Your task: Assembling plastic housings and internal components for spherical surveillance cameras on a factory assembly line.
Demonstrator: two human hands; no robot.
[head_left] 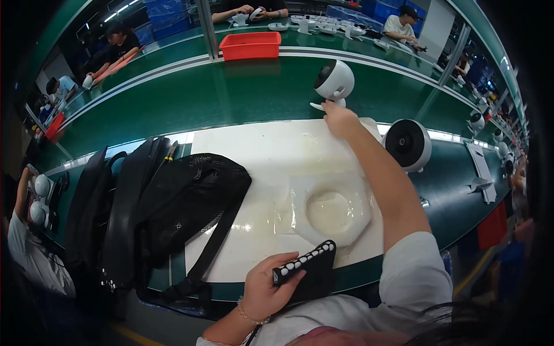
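My right hand (341,120) reaches far forward, its fingers closed on the base of a round white security camera (340,81) with a black face. That camera stands upright on the green belt surface beyond my work board. My left hand (268,288), near the front edge, grips a flat black object (306,262) with a row of white pads along its edge; its kind is unclear. A second white camera (407,144), its black lens face turned toward me, is beside my right forearm. A white octagonal holder (360,225) with a round hollow lies on the white board (242,254).
A black mesh bag (190,184) and several dark folded items lie at the left, with yellow-handled pliers (171,151) behind. A red bin (250,46) sits across the belt. White parts (482,173) lie at the right. Co-workers sit along the line.
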